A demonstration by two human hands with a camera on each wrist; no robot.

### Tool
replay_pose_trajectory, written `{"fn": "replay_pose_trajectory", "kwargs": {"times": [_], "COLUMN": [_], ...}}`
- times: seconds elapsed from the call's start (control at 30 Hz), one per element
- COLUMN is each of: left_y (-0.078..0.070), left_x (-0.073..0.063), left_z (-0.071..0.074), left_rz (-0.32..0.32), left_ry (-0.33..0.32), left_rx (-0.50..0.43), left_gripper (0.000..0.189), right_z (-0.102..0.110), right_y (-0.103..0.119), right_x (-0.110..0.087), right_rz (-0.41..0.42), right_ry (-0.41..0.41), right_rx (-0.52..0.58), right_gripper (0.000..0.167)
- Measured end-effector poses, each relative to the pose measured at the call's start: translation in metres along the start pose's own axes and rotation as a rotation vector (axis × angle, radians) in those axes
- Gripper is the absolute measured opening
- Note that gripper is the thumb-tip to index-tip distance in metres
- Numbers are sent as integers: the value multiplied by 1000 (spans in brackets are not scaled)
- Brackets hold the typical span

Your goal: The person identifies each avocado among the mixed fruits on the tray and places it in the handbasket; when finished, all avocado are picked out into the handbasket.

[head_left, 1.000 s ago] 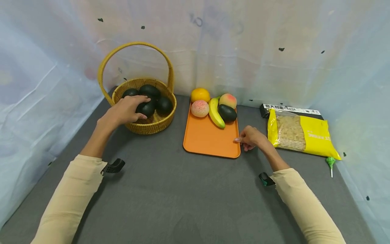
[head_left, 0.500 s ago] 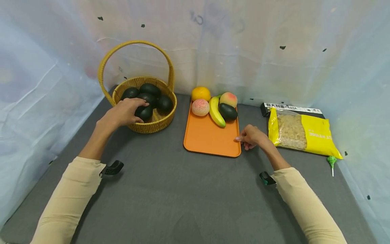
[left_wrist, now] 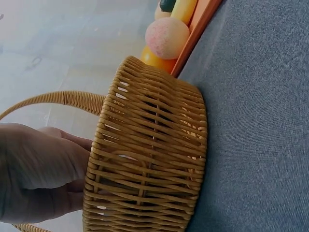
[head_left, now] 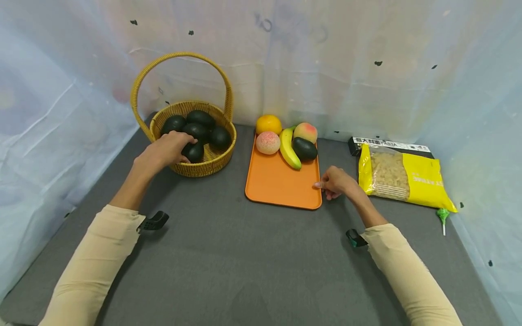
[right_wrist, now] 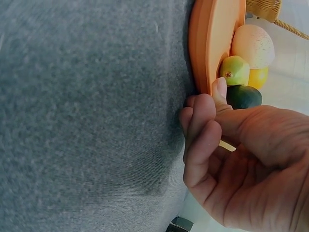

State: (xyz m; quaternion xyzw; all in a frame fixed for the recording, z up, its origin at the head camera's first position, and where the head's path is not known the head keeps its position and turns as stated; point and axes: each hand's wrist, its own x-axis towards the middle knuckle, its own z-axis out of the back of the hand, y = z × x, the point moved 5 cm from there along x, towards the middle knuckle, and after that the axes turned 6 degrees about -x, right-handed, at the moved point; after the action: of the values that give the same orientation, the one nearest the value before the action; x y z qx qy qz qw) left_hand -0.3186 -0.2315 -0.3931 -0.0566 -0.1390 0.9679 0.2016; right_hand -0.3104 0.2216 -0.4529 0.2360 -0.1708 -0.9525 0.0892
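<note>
My left hand (head_left: 169,147) reaches over the near left rim of a wicker basket (head_left: 204,170). Its fingers and thumb hold a dark green avocado (head_left: 194,153) inside the basket. In the left wrist view, the basket wall (left_wrist: 149,145) hides the fingertips. Several more avocados (head_left: 200,118) lie behind that one. My right hand (head_left: 336,182) pinches the right edge of an orange tray (head_left: 281,188), thumb on top and fingers below. On the tray's far half are a banana (head_left: 288,149), an orange (head_left: 268,124), two peaches (head_left: 268,143) and an avocado (head_left: 304,149).
The basket's tall handle (head_left: 181,55) arches above it. To the right lie a yellow pasta bag (head_left: 420,179), a black box (head_left: 391,146) behind it and a green lollipop (head_left: 442,216). Pale plastic sheeting (head_left: 306,68) hangs behind the grey table (head_left: 244,253).
The avocado in my left hand has moved down and slightly toward the basket's near side, and more of the avocado behind it shows. My right hand has stayed at the tray's edge.
</note>
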Motion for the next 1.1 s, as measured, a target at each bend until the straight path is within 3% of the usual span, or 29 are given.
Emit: {"fn": "replay_pose_trajectory", "kwargs": {"times": [0.63,1.1], "left_y": [-1,-8], "left_x": [-4,-4], "left_z": [3,4], "left_rz": [3,-51], "left_ry": [-3,-18], "left_rx": [55,35], "left_gripper": [65,63], "right_z": [-1,0], "right_y": [0,4], "right_x": [1,-1], "right_rz": [-16,-16], "right_ry": [15,4], "right_rx": [15,11], "right_gripper": [35,35]}}
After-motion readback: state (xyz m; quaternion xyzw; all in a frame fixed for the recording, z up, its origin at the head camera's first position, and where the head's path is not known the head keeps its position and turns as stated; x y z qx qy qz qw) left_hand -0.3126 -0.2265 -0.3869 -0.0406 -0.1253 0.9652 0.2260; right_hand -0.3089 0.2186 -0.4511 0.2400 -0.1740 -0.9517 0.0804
